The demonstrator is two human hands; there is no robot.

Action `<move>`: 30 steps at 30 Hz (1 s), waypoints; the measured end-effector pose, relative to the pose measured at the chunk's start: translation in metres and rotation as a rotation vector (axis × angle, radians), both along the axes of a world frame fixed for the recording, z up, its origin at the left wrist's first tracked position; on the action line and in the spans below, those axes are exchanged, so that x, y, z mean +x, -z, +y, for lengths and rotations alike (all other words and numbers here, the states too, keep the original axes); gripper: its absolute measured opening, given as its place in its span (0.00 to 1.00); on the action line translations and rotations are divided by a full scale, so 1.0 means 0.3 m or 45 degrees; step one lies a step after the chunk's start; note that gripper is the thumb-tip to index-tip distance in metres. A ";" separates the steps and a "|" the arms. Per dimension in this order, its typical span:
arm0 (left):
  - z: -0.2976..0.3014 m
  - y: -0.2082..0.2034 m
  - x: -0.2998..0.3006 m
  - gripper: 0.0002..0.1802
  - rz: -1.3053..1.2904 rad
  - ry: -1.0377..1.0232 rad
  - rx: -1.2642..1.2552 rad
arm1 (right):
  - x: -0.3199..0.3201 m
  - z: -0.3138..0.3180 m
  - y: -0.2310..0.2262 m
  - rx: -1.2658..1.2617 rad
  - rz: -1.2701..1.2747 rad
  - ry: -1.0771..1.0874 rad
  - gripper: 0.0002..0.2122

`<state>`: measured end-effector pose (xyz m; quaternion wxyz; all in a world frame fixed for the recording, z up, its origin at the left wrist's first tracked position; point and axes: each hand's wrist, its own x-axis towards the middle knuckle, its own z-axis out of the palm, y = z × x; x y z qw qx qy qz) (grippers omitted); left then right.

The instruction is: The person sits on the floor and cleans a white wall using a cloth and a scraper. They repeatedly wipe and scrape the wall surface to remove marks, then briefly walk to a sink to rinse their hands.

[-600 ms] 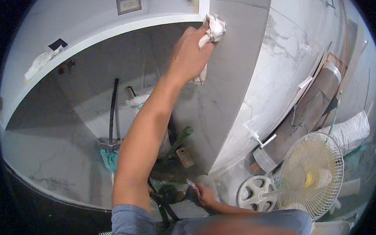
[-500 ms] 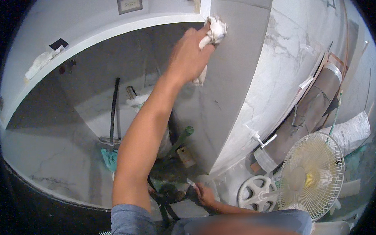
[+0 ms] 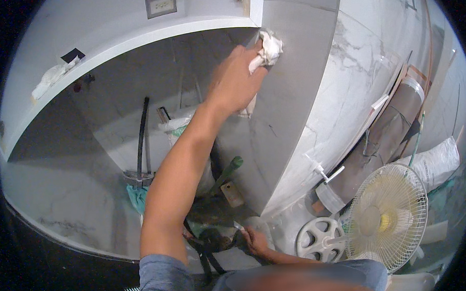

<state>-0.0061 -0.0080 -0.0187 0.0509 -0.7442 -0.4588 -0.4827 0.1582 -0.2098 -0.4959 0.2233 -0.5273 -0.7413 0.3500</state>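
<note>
Left hand (image 3: 233,84): closed around a bunched cloth (image 3: 270,47), 12 o'clock in view.
Cloth material: off-white, limp, wrinkled; wad at 1 o'clock from the hand, loose fold out at 5 o'clock, middle hidden by the hand.
Grey tile face (image 3: 297,87): flat, smooth, directly behind the wad; can't confirm contact.
White frame edge (image 3: 203,27): smooth, bowed by the lens, ends near the wad at its 11 o'clock.
Right hand (image 3: 255,241): 6 o'clock, fingers closed on a narrow pale piece (image 3: 239,226); tip out at 11 o'clock, rest covered, kind unclear.
Black pole (image 3: 142,138): straight, 9 o'clock; crumpled teal rag (image 3: 138,198) at its foot.
Fan (image 3: 387,217): round wire cage, yellow hub, 4 o'clock.
Floor clutter: dark, hard to read, partly behind the left forearm.
</note>
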 end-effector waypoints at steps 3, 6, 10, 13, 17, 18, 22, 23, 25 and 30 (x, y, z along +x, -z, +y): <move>-0.010 0.006 0.004 0.31 0.002 0.005 -0.018 | 0.013 -0.002 -0.015 0.006 0.000 0.003 0.19; 0.020 -0.036 0.002 0.31 -0.028 0.024 0.066 | 0.014 -0.004 -0.027 -0.002 0.028 0.014 0.18; 0.031 -0.042 -0.009 0.31 0.011 0.020 0.098 | 0.008 0.004 -0.020 -0.002 0.045 0.006 0.18; -0.004 0.043 -0.024 0.30 0.085 0.055 -0.037 | 0.007 0.009 -0.012 0.008 0.093 0.023 0.17; -0.054 0.155 -0.018 0.29 0.023 0.130 -0.229 | 0.019 0.015 -0.013 -0.020 0.092 0.011 0.17; -0.053 0.170 -0.001 0.28 -0.052 0.148 -0.187 | 0.018 0.010 -0.027 -0.022 0.069 0.011 0.17; -0.027 0.097 0.069 0.24 -0.166 0.117 0.054 | 0.011 -0.001 -0.086 -0.071 0.018 0.000 0.18; -0.038 0.044 0.094 0.24 -0.221 0.116 0.007 | 0.012 -0.003 -0.094 -0.094 0.014 -0.005 0.19; -0.067 0.028 0.168 0.26 -0.283 0.061 -0.102 | 0.017 -0.004 -0.075 -0.036 0.064 0.024 0.19; -0.278 0.305 0.335 0.30 -0.318 -0.011 -0.191 | 0.040 0.019 -0.020 -0.152 -0.057 -0.024 0.21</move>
